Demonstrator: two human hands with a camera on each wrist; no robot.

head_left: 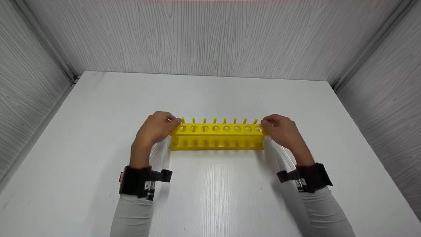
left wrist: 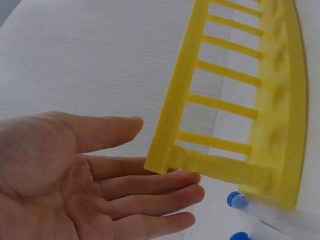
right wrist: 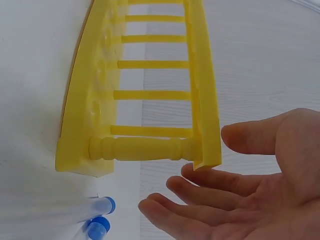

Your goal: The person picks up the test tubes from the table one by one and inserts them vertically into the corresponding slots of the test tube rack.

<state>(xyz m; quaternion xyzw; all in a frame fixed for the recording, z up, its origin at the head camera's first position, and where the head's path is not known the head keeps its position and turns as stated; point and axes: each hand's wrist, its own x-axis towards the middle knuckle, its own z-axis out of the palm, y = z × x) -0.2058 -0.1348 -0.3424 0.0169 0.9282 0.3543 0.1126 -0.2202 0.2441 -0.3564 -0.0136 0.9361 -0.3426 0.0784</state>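
Note:
A yellow test tube rack (head_left: 217, 129) stands crosswise on the table, with a row of round holes and a row of short pegs along its back. At its left end is my left hand (head_left: 158, 127), fingers extended around the upper corner and thumb (left wrist: 131, 129) slightly apart from the edge. My right hand (head_left: 282, 131) is at the other end, its thumb (right wrist: 234, 137) close beside the top bar and its fingers loosely spread below. Clear tubes with blue caps (left wrist: 236, 200) lie beside the left end; more blue caps (right wrist: 98, 228) show by the right end.
The white table (head_left: 210, 194) runs back to a grey wood-grain wall (head_left: 210, 39), with side walls at left and right. Clear tubes (head_left: 279, 158) lie partly under my forearms. Black straps (head_left: 136, 181) with small cameras sit on both wrists.

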